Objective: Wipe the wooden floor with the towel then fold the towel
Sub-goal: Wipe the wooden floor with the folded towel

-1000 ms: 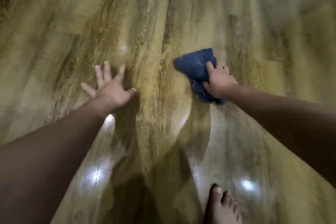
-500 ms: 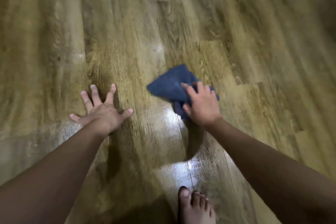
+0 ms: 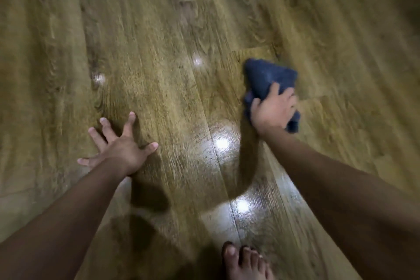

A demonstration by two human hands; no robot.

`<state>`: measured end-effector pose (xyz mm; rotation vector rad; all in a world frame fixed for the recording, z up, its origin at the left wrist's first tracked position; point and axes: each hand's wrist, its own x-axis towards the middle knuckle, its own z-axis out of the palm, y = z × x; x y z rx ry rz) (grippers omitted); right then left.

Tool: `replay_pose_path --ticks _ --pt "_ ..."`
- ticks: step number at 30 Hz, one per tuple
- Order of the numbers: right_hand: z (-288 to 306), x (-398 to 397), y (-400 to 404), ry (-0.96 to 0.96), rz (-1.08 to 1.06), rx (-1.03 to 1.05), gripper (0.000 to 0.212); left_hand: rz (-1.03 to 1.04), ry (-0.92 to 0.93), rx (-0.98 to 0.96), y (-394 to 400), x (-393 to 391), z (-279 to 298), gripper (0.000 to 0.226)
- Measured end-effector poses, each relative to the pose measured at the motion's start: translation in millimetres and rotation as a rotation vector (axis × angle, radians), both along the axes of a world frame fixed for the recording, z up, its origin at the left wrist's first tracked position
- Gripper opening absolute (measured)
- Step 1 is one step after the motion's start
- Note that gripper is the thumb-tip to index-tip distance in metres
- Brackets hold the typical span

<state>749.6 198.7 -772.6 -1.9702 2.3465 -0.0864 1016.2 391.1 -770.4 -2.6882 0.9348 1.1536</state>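
On the wooden floor [image 3: 159,63], your right hand [image 3: 273,110] clutches the bunched blue towel [image 3: 268,77], now swept rightward; your left hand [image 3: 120,148] stays spread flat. Wiping continues; folding waits.

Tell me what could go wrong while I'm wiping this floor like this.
The wooden floor shines as if wet, so your braced left hand or bare foot might slip. Your right hand holds the blue towel bunched, so it may wipe only a narrow strip and miss patches.
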Motion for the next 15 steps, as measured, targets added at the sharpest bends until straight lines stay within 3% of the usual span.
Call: replay_pose_path --ticks 5,8,12,15 --pt "-2.2 66.0 105.1 -0.048 0.886 0.05 0.073 0.144 -0.039 -0.11 2.9 2.7 3.9 0.079" --pt "-3.1 69.6 117.8 -0.053 1.259 0.105 0.072 0.151 -0.086 -0.135 2.1 4.0 0.7 0.088" --pt "-5.9 71.0 47.5 0.05 1.392 0.029 0.07 0.139 -0.087 -0.108 -5.7 9.4 -5.8 0.084" --pt "-10.0 88.0 -35.0 0.086 1.133 -0.008 0.065 0.077 -0.122 -0.086 -4.9 12.8 -12.0 0.078"
